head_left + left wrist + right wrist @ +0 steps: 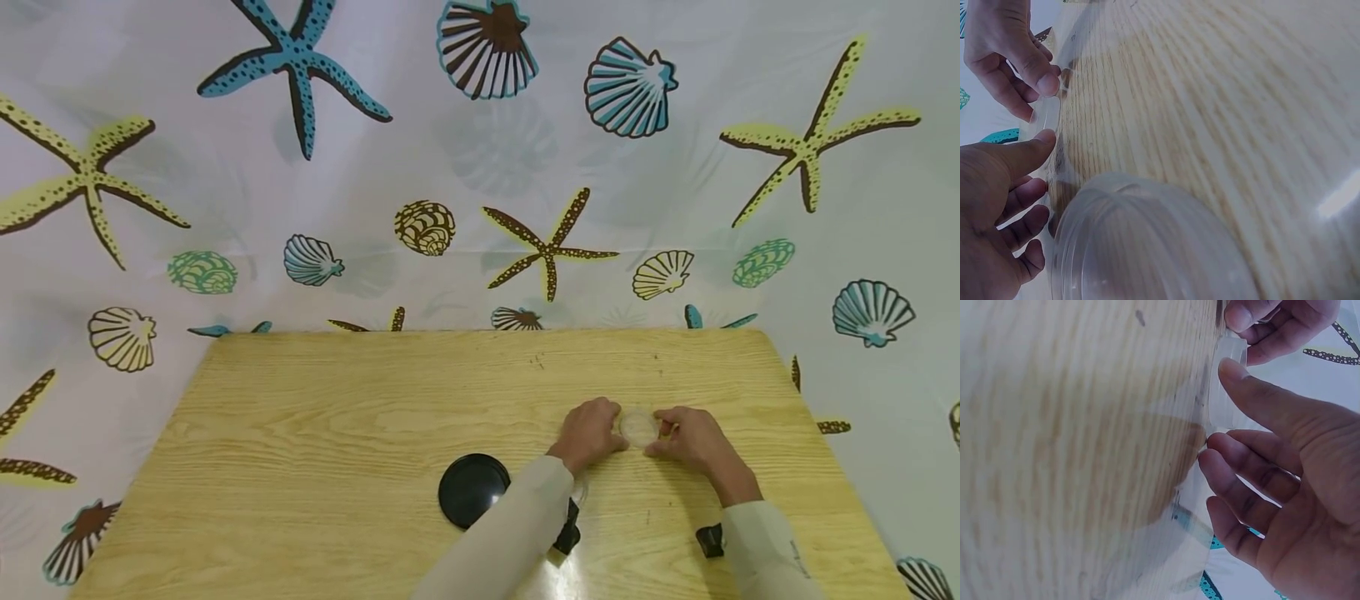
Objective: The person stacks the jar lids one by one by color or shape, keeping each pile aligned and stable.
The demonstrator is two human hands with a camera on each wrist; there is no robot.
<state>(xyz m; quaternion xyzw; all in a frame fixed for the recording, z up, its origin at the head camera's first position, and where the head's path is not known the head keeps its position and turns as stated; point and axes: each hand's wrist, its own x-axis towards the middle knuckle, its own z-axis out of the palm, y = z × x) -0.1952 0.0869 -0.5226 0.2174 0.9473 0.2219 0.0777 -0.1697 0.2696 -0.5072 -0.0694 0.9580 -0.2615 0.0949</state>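
A shallow, clear round plastic lid (639, 427) lies low over the wooden table, between the two hands. My left hand (592, 433) holds its left edge with thumb and fingers. On the opposite edge, my right hand (693, 442) pinches it; in the right wrist view the thumb lies against the lid's side wall (1225, 406) and the other fingers curl loosely beneath. A larger clear plastic container (1154, 244) with ridged rims stands close to the left hand in the left wrist view. From the head, the left forearm partly hides that container.
A black round disc (472, 490) lies on the table (315, 442) left of the left forearm, which overlaps its edge. Black wrist cameras (567, 529) hang under both sleeves. Behind the table's far edge hangs a white cloth (360, 183) printed with shells and starfish.
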